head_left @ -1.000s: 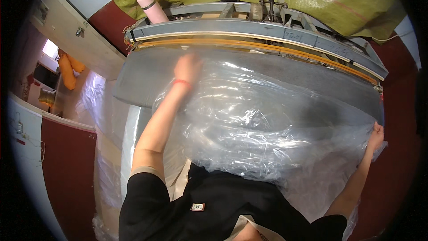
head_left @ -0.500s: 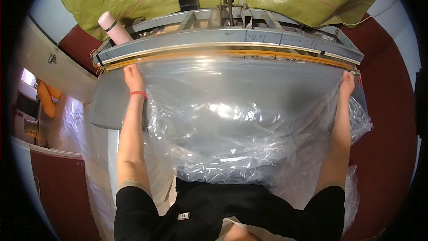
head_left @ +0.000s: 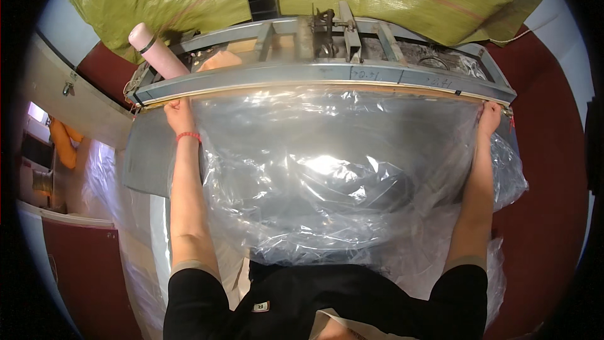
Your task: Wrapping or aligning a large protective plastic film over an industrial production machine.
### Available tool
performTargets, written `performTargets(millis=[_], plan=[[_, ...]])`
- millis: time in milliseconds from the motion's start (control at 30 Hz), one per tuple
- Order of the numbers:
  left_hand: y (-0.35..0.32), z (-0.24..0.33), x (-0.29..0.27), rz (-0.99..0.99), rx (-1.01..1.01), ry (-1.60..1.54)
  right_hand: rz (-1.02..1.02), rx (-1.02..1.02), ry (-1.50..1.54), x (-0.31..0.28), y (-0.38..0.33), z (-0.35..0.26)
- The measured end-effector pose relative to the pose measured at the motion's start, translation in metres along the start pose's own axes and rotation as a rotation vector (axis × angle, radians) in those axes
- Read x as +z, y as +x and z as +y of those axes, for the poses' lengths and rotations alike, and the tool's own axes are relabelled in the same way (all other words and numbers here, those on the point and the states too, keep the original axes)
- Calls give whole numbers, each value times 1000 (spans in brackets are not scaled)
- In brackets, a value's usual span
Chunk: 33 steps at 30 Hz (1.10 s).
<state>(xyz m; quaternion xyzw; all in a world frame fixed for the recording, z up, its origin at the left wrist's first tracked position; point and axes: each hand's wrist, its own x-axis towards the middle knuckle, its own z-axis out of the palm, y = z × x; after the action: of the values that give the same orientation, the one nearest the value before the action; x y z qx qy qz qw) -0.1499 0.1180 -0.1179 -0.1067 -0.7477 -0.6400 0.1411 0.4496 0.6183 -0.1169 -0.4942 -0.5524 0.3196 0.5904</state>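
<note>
1. Both hands pinch the far edge of a clear plastic bag point(head_left: 327, 176) — left hand point(head_left: 178, 112) at the left corner, right hand point(head_left: 489, 115) at the right, fingers closed on the film, arms stretched out.
2. That edge lies against the long metal bar point(head_left: 327, 75) of a grey machine; the rest of the bag billows back over the grey tabletop point(head_left: 148, 151) toward the body.
3. Risk, as I judge it: the thin film could slip from either grip or wrinkle along the bar, since it is slack and crumpled in the middle.
4. Room: open to both sides of the bag; ahead, the bar and frame block — a pink bottle point(head_left: 154, 49) stands at the left end.
</note>
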Motion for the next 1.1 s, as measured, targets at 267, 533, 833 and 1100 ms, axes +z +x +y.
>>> performTargets(millis=[267,533,833,1100], plan=[[-1,28,-13,99,-249,-505,-85,-121,10,-9,-14,-39],[-45,24,-80,-339,366,789,-89,-225,-375,-121,-129,-107],[-152,146,-92,-842,-333,-498,-225,-355,-819,-225,-161,-45],[-233,171,-112,-945,-466,-919,-1152,-472,31,59,-308,-280]])
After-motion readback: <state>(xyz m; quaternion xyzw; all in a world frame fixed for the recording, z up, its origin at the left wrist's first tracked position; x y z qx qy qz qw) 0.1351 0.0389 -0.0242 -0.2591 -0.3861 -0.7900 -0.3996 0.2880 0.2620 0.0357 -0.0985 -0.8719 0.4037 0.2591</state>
